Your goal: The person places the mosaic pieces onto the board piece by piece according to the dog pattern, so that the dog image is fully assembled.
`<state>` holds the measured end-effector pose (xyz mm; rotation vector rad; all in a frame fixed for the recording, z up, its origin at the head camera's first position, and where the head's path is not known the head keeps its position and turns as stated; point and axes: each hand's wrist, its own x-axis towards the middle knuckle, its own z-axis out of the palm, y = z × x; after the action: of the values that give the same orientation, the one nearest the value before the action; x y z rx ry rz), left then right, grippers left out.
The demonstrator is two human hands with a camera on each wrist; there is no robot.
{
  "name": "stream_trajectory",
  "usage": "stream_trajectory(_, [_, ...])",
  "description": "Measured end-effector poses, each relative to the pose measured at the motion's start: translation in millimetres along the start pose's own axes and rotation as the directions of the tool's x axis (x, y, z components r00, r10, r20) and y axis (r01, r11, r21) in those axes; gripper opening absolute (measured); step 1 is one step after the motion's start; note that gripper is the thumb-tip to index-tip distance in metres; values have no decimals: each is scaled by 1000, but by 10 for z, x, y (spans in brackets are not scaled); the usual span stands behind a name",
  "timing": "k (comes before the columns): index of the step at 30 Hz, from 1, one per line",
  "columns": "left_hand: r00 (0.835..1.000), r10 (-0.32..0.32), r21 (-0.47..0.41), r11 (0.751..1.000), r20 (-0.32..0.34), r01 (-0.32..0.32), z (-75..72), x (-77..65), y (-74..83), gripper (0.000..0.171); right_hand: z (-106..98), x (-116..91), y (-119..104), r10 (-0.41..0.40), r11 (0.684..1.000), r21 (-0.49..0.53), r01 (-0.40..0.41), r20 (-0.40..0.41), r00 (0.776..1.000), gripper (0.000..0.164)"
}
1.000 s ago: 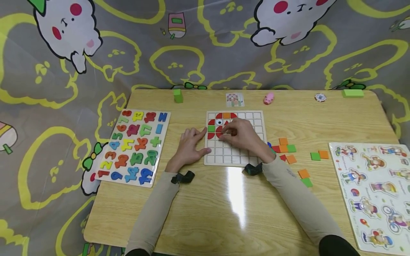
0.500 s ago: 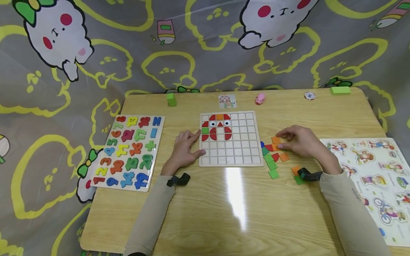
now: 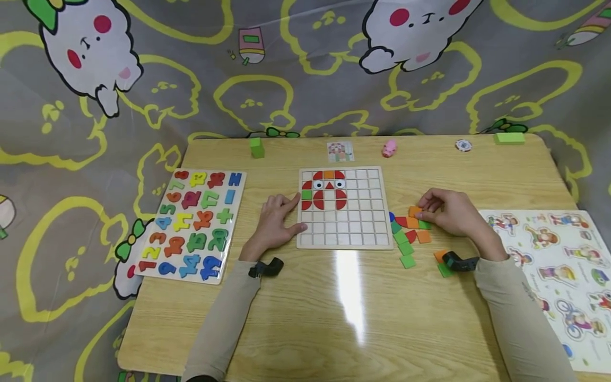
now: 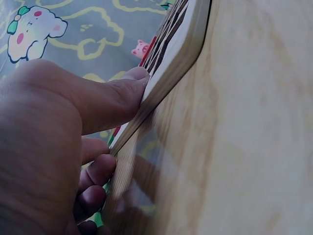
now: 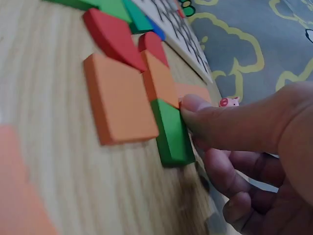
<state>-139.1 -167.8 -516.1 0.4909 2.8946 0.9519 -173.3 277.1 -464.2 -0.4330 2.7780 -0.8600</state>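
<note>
Head view: a flat orange square tile [image 3: 413,210] sits right of the light wooden gridded board [image 3: 352,228], at the far end of the loose pieces; its sides look equal, its edges slightly askew to the board's. The right hand [image 3: 451,212] pinches it between thumb and fingers, pointing left. The left hand [image 3: 276,223], thumb and forefinger spread, touches the board's left edge. Counting the pinched one, four orange squares lie right of the board, with five green square tiles [image 3: 406,249]. On the board, one red triangle [image 3: 329,185] points far. The worktop [image 3: 296,318] carries everything.
</note>
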Motion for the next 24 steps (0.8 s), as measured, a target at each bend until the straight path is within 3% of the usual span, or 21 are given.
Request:
stream_trajectory(3, [1000, 5, -2, 1000, 1, -5, 10, 3, 5, 83, 13, 45, 6, -1, 998, 60, 4, -43, 999, 22])
stream_trajectory(6, [1000, 6, 2, 1000, -2, -6, 13, 3, 5, 83, 36, 141, -91, -20, 980, 194, 35, -77, 997, 28])
stream_trajectory(9, [1000, 4, 12, 1000, -6, -3, 12, 2, -3, 83, 92, 273, -333, -46, 937, 342, 65, -63, 997, 33])
stream_trajectory(12, [1000, 5, 10, 1000, -5, -5, 5, -3, -12, 82, 163, 377, -743, -75, 905, 419, 77, -21, 997, 30])
stream_trajectory(16, [1000, 7, 4, 1000, -1, -7, 8, -1, -17, 83, 433, 559, -1057, -115, 905, 408, 118, -33, 993, 28])
stream_trajectory(20, [1000, 4, 15, 1000, 0, -4, 7, -2, -21, 83, 788, 771, -1099, -194, 923, 324, 207, -71, 978, 31])
stream_trajectory(24, [1000, 4, 24, 1000, 2, -4, -5, 1, -22, 82, 969, 873, -1214, -273, 935, 214, 284, -79, 959, 32])
